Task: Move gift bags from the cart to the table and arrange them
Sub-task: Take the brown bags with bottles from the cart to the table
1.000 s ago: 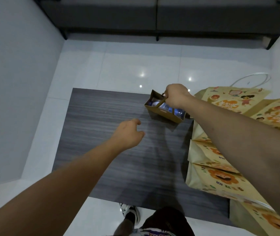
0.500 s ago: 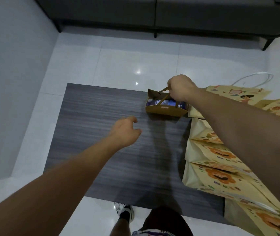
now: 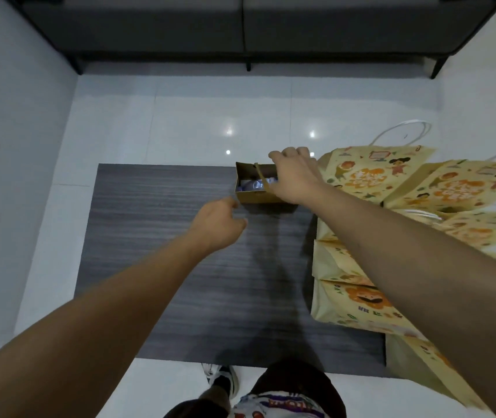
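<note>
The small brown bag sits at the tabletop far edge, right hand grip clamped on its handle, left hand loosely open nearby; a careless nudge could tip it off

Small bag now down on table

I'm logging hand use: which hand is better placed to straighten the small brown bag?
Right. The right hand already rests on the small brown bag at its handle; the left hand hovers short of it, holding nothing.
</note>
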A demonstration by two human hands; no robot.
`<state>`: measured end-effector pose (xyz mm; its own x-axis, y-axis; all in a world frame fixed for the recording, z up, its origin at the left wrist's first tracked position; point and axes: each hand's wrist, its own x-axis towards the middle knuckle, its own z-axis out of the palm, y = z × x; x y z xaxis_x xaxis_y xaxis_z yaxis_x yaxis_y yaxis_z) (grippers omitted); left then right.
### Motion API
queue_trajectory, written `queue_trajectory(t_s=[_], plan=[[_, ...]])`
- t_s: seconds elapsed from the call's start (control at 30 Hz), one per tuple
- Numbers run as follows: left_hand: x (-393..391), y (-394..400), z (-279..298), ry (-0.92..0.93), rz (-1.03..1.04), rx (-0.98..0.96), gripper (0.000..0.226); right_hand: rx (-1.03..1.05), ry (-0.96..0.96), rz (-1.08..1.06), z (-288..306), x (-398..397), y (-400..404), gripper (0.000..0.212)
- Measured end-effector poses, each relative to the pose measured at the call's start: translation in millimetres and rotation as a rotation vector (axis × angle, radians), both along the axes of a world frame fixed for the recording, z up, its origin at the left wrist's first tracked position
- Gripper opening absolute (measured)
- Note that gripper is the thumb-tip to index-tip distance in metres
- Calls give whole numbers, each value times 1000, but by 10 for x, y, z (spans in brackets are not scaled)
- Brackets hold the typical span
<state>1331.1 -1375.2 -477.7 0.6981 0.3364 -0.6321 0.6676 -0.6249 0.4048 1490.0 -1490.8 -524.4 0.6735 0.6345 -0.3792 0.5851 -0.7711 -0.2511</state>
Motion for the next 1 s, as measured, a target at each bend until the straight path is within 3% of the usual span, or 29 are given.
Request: queue_trajectory(t_s=[0.23, 0.37, 0.57, 1.0], plan=[[78, -186, 532, -146, -168, 15, 37, -48, 13, -166, 581, -636, -453, 76], [31, -347, 985, -271, -303, 59, 30, 16, -101, -300, 1201, -998, -640, 63], [-224, -810, 1625, -495, -578, 95, 51, 86, -293, -525, 1888, -1821, -1230, 70], [-1755, -3292, 2069, -677, -1379, 65, 53, 111, -408, -1250, 2421, -4235, -3481, 74]])
